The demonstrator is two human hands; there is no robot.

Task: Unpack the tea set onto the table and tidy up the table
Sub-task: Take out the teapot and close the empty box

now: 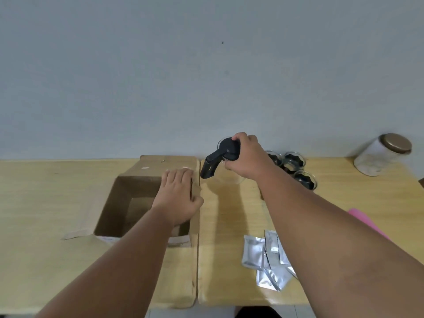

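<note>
While two pale wooden tables stand pushed side by side against a grey wall, the scene runs as follows
Tables: left table [46, 203] carries the box; right table [231, 226] carries the tea things, a narrow seam between them
Cardboard box [128, 198]: open at the top, flaps spread, standing on the left table against the seam; its inside looks dark and I cannot tell what it holds
Jar [383, 154]: whitish, with a brown metal lid, tilted at the far right corner near the wall
Glass teapot [227, 166]: clear body with black lid and black handle, at the far edge of the right table, just beside the box
Right hand [245, 154]: clamped over the teapot's lid and upper body from above
Left hand [179, 193]: fingers spread flat, pressing on the box's right flap
Glass cups [296, 164]: three small ones with dark insides, clustered just behind the right forearm
Foil sachets [268, 260]: several silver packets, loosely overlapped near the front of the right table
Pink object [364, 221]: partly hidden by the right arm, kind unclear
</note>
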